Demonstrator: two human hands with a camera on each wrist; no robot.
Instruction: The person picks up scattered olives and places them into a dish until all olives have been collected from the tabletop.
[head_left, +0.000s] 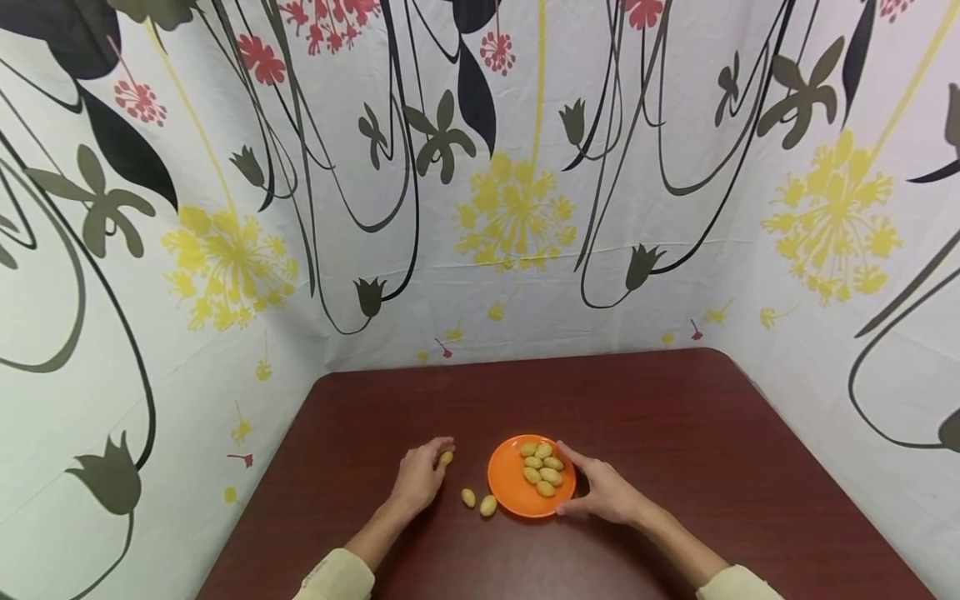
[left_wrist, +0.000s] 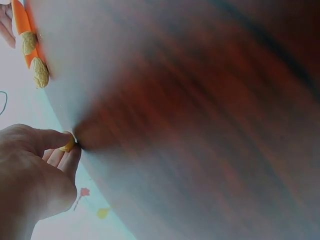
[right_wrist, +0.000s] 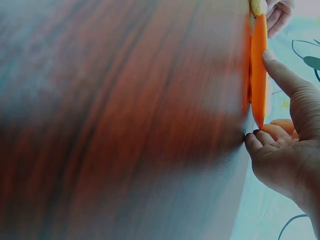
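My left hand (head_left: pixel 420 477) is on the left part of the table, pinching a tan oval nut (left_wrist: pixel 68 144) between thumb and fingertips. An orange plate (head_left: pixel 507 473) lies to its right, bearing several similar nuts (head_left: pixel 532 475) clustered on its right half. My right hand (head_left: pixel 606 492) holds the plate by its right rim, thumb on the near side and fingers round the far side. Between the left hand and the plate, two loose nuts lie on the table: one smaller nut (head_left: pixel 468 497) and one nut (head_left: pixel 488 506) close beside the rim, their surfaces wrinkled in the left wrist view.
The dark red-brown wooden table (head_left: pixel 645 400) extends around both hands. White cloth (head_left: pixel 465 325) printed with flowers hangs beyond the table's far edge and along both sides.
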